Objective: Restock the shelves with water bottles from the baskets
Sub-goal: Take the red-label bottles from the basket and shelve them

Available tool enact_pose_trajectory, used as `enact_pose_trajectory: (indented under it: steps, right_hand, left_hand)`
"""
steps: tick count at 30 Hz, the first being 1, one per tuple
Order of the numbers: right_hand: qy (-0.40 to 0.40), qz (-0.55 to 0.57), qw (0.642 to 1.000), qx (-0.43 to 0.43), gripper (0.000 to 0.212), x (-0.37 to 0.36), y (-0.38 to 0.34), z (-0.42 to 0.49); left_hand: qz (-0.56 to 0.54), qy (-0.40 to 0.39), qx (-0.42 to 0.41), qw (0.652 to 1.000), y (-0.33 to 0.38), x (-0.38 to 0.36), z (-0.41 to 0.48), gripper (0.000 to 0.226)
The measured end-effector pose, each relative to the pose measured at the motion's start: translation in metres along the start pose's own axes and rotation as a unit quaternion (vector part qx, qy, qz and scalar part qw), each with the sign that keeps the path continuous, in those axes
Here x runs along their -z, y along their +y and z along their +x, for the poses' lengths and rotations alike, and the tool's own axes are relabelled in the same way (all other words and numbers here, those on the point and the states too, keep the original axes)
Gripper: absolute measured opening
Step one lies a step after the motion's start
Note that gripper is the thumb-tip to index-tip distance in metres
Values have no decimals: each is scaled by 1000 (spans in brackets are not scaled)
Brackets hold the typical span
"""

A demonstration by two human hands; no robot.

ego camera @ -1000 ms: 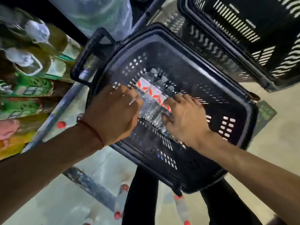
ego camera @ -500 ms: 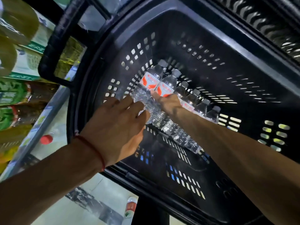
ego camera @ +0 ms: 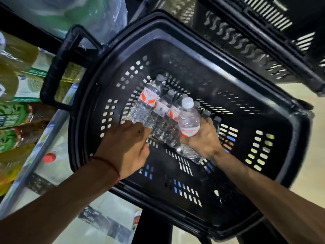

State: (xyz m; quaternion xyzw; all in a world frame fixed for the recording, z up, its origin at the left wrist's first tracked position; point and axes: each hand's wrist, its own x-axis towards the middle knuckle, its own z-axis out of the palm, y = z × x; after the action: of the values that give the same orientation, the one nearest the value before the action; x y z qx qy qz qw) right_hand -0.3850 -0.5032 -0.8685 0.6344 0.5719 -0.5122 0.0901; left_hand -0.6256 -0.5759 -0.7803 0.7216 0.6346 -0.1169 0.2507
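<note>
The right hand (ego camera: 202, 140) holds one water bottle (ego camera: 189, 120). Its fingers (ego camera: 209, 124) are wrapped tight round the lower half, and the white cap points up and away from them. The bottle is up off the others, so it looks ready to come out of the black basket (ego camera: 175, 32).

Just under and beside those fingers lies the row of water bottles (ego camera: 163, 110). They lie side by side on the basket floor, with their caps pointing away from the person. Lying flat like that keeps them from tipping over.

The left hand (ego camera: 126, 148) reaches for the end bottle (ego camera: 146, 104) of the row. Its fingers (ego camera: 135, 126) touch the bottom end of that bottle. The picture is a bit blurry there, so I cannot tell if they have closed on it yet. I think the person wants one bottle in each hand, to carry two at once.

The shelf (ego camera: 24, 175) is off to the side of the left fingers, and a red-capped bottle (ego camera: 50, 157) sits on it. None of the basket's bottles has got there yet. A red thread (ego camera: 109, 164) goes round the left wrist. A second basket (ego camera: 263, 41) stands beyond the right fingers.
</note>
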Motion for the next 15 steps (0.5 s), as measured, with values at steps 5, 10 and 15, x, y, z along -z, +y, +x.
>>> enact_pose_trajectory:
  steps: [5, 10, 15]
  right_hand:
    - [27, 21, 999, 31, 64, 35, -3, -46]
    - [6, 14, 999, 48, 68, 62, -19, -54]
    - [-38, 16, 997, 73, 71, 76, -24, -36]
  left_hand:
    - [-104, -68, 94, 988, 7, -13, 30, 36]
    - [-203, -54, 243, 947, 1, -52, 87, 62]
    - [-253, -51, 354, 899, -18, -93, 130, 92]
